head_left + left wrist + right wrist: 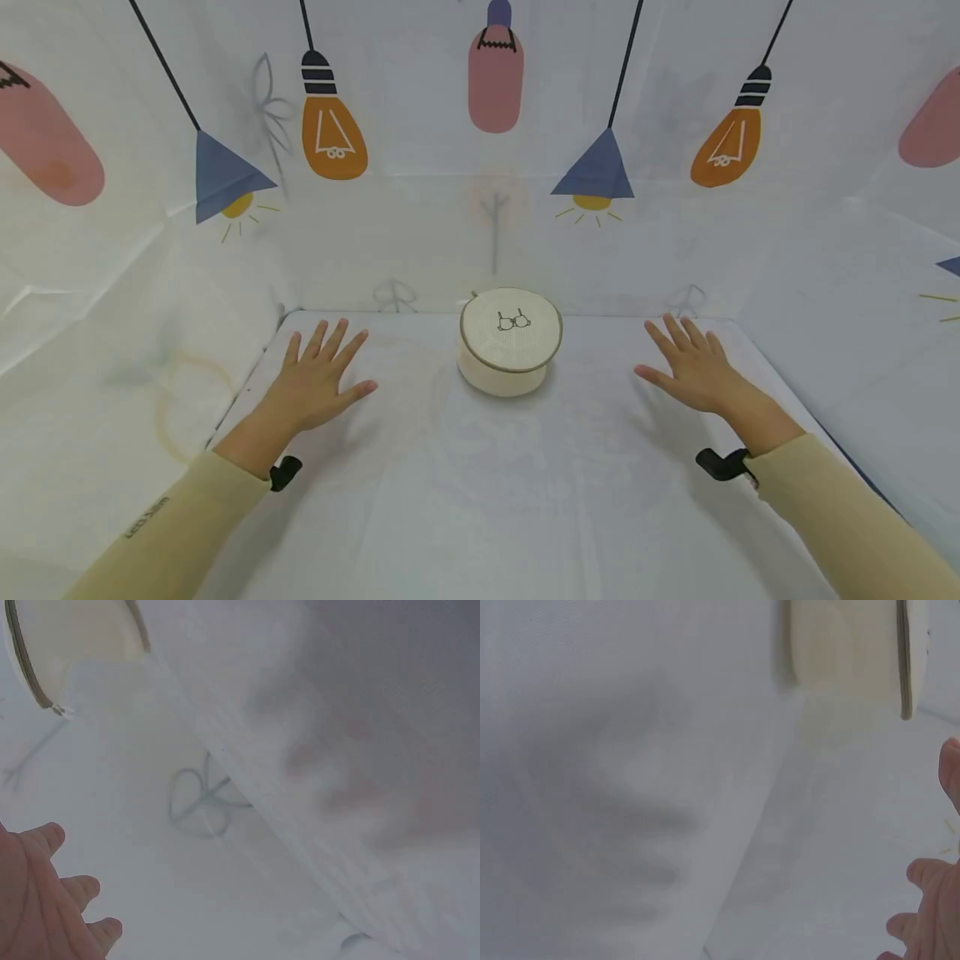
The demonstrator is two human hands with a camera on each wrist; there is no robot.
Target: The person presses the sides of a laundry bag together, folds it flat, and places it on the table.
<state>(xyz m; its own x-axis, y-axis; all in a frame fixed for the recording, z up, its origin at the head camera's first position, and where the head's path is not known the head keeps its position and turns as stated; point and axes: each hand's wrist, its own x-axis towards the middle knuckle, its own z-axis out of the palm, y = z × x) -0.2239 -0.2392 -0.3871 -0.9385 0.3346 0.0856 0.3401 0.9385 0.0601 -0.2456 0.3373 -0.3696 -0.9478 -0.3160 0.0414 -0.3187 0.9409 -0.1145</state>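
Note:
A round cream fabric case (504,379) with a brown-edged lid and a glasses drawing on top stands near the back of the white table. To its left, my left hand (309,392) is held with fingers straight and spread, apart from the case. My right hand (697,375) is spread the same way on the other side, also touching nothing. In the left wrist view, part of the case (79,645) and its zip edge show above the fingers (81,889). The right wrist view catches the case's side (844,652) at the top.
White sheeting (420,242) printed with lamps, bulbs and pencils forms a wall behind and beside the table (510,500). Black straps (723,464) sit at both wrists, by the cream sleeves (847,517). Shadows of both hands fall on the tabletop.

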